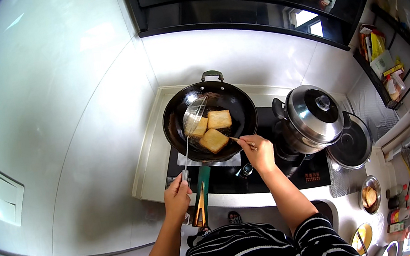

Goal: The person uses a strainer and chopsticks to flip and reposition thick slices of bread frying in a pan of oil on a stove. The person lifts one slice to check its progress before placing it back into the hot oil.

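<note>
A black wok (236, 97) with a green and gold handle (204, 194) sits on the dark cooktop. Inside it lie three golden-brown square slices (214, 141), which look fried; bread or tofu, I cannot tell. My left hand (176, 200) is closed round the handle of a wire-mesh skimmer (195, 110). Its mesh head is at the wok's left side, partly over the left slice. My right hand (261, 154) grips a pair of chopsticks (237, 139) at the wok's right rim, tips pointing toward the front slice. Whether the tips touch that slice is too small to make out.
Right of the wok stands a lidded steel pot (314, 114), with a dark round pan (349, 142) beyond it. A metal bowl (370, 194) with browned food, a yellowish bowl (361, 238) and several bottles (399, 214) stand at the right. A wall rack (386, 69) holds packages.
</note>
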Motion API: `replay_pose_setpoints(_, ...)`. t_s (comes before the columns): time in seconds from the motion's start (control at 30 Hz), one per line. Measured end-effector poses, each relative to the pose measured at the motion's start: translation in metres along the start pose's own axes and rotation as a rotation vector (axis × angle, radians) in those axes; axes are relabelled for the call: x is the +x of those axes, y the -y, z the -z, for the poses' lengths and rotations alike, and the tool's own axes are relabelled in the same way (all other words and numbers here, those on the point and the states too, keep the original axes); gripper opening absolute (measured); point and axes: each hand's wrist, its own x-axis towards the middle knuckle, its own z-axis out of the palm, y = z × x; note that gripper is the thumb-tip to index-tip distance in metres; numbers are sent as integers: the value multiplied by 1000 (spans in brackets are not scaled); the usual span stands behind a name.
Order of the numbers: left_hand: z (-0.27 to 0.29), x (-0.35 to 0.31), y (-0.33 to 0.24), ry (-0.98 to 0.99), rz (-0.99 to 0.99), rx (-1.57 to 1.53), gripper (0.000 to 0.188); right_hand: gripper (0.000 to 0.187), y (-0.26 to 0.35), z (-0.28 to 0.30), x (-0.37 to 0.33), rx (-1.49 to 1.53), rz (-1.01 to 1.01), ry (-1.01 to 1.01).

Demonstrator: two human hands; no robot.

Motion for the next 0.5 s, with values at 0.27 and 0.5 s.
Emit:
replay_pose_setpoints(0.27, 0, -3, -4, 5, 6, -10, 36, 13, 20, 6, 4, 176, -103, 14)
replay_pose_setpoints(0.5, -2, -7, -4, 19, 6, -4, 36, 13, -6, -5, 13, 3, 60, 8)
